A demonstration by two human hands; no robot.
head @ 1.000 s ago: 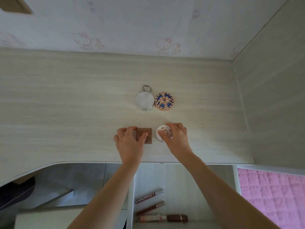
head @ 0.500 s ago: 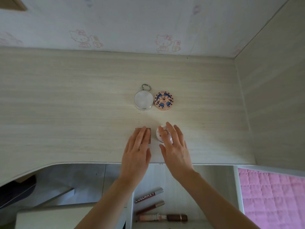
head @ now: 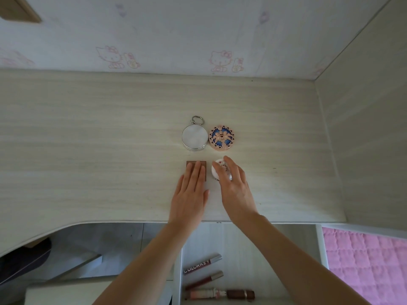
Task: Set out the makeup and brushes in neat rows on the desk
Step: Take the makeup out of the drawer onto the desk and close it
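Two round compacts stand side by side on the pale wooden desk: a silver one with a ring and a pink one with a blue pattern. In front of them lie a small brown square palette and a small white round pot. My left hand lies flat with straight fingers on the palette. My right hand rests with straight fingers over the white pot, hiding most of it.
An open drawer below the desk's front edge holds two lip gloss tubes and a lipstick. A side panel walls the desk's right end. Pink quilted bedding is at the lower right.
A second ago both hands gripped the palette and the pot with curled fingers. Their fingers have since straightened and now lie flat on the two items, which have barely moved.
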